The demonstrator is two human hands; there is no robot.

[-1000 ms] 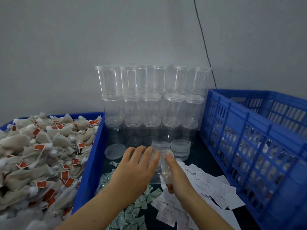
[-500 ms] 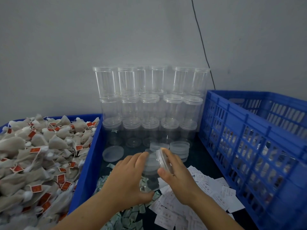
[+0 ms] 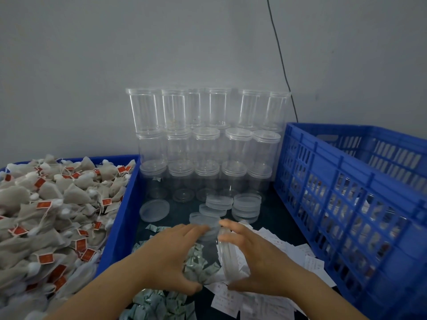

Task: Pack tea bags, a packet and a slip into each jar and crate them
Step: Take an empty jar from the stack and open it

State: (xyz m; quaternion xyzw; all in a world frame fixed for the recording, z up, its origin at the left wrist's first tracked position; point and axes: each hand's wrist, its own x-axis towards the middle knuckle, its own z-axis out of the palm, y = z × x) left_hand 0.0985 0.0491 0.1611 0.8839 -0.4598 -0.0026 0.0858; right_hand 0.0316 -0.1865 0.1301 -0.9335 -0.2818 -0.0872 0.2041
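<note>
My left hand [image 3: 168, 255] grips a clear empty jar [image 3: 206, 252] lying on its side, low in the middle of the view. My right hand [image 3: 256, 255] holds the jar's clear lid [image 3: 227, 257] at the jar's right end; whether lid and jar touch I cannot tell. Tea bags [image 3: 46, 215] with red tags fill a blue bin on the left. Small greenish packets [image 3: 157, 303] lie under my left hand, and white slips [image 3: 307, 262] lie under my right. The blue crate [image 3: 346, 181] stands at the right.
Clear lidded jars [image 3: 205, 144] are stacked three high against the grey wall behind. Loose lids [image 3: 246, 206] sit in short stacks in front of them, and one lid [image 3: 154, 210] lies apart at the left. A black cable [image 3: 280, 56] runs down the wall.
The jar has come toward me and down, turned on its side. My right hand has drawn the lid to the jar's right end.
</note>
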